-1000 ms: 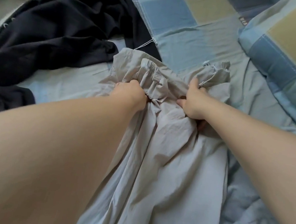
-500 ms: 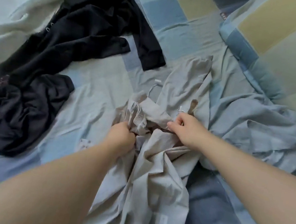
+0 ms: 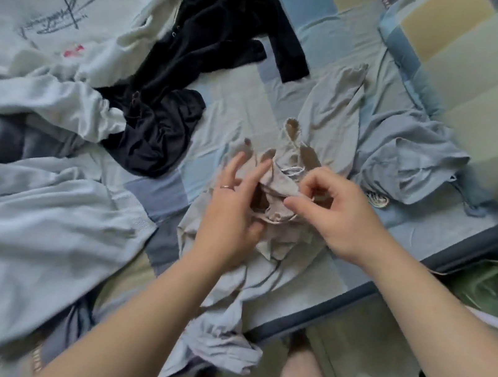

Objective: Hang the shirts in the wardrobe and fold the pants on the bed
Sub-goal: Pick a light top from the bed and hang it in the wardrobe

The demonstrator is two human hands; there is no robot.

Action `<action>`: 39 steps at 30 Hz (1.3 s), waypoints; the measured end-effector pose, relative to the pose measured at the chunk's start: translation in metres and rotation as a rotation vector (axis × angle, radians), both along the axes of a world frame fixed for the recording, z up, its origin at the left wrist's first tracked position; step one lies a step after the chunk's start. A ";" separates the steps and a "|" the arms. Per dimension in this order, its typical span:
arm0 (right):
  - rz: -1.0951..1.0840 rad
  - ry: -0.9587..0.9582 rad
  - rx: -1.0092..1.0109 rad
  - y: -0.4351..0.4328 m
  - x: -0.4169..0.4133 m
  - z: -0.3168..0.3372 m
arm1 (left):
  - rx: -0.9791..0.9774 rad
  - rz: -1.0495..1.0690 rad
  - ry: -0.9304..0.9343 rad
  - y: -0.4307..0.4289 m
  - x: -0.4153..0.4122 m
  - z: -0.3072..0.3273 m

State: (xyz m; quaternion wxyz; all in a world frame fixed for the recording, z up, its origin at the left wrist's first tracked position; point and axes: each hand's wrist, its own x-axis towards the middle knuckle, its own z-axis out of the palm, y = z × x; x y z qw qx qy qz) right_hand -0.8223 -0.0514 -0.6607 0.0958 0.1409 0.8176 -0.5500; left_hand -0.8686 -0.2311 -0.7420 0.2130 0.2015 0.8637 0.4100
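Observation:
Beige-grey pants [image 3: 326, 125] lie crumpled across the blue patchwork bed sheet [image 3: 233, 94], one leg running up toward the pillow, the other hanging off the near bed edge. Their bunched waistband with a white drawstring sits between my hands. My left hand [image 3: 235, 205] is spread with straight fingers against the left side of the waistband. My right hand [image 3: 331, 214] pinches a fold of the waistband between thumb and fingers.
A black garment [image 3: 196, 59] lies at the upper middle, a white printed shirt [image 3: 53, 17] at upper left, a pale blue garment [image 3: 22, 234] at left and another [image 3: 408, 161] at right. A checked pillow [image 3: 476, 61] fills the upper right. My legs stand by the bed edge.
The view has pulled back and tilted down. My left hand has let go of the waistband and opened its fingers. The pants have been drawn nearer the bed edge.

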 end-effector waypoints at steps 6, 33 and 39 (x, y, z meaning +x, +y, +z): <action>-0.303 0.083 -0.078 -0.051 0.048 0.131 | 0.015 0.032 0.181 -0.058 0.026 0.131; 0.259 0.251 0.019 -0.147 0.040 0.319 | 0.531 0.338 0.618 -0.173 0.008 0.491; 0.293 0.049 0.102 -0.096 0.023 0.275 | 0.585 0.598 0.747 -0.201 -0.023 0.542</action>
